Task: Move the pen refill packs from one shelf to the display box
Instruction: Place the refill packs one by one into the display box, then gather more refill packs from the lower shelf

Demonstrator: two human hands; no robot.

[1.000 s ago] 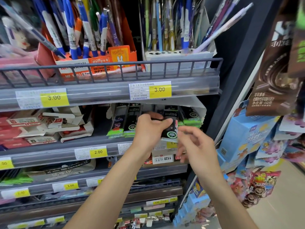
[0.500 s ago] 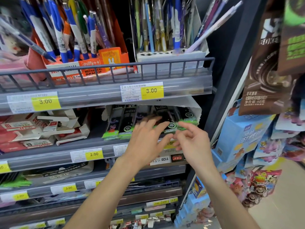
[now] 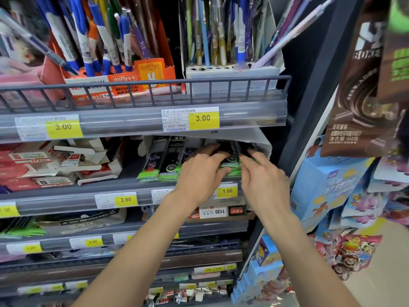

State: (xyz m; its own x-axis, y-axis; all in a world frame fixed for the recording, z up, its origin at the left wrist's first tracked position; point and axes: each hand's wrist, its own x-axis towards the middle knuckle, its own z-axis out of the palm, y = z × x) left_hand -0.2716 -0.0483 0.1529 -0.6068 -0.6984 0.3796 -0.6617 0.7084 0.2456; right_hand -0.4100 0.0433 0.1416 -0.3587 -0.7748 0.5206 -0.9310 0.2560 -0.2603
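Both hands in the display box

Left hand [image 3: 199, 173] and right hand [image 3: 263, 180] press fingers onto refill packs [image 3: 230, 167] inside the white box [image 3: 263, 145] at 12 o'clock; grip unclear. Shelf rail [image 3: 141, 116] overhangs closely.

Above my work, an orange pen box [image 3: 152, 74] holds blue-and-white pens [image 3: 104, 38], beside a white pen stand [image 3: 230, 70] behind a wire rail [image 3: 143, 85]. Yellow price tags [image 3: 203, 118] read 3.00. Red-and-white boxes [image 3: 44, 165] lie left of me. Blue cartons [image 3: 325, 185] and brown snack bags [image 3: 363, 89] hang right.
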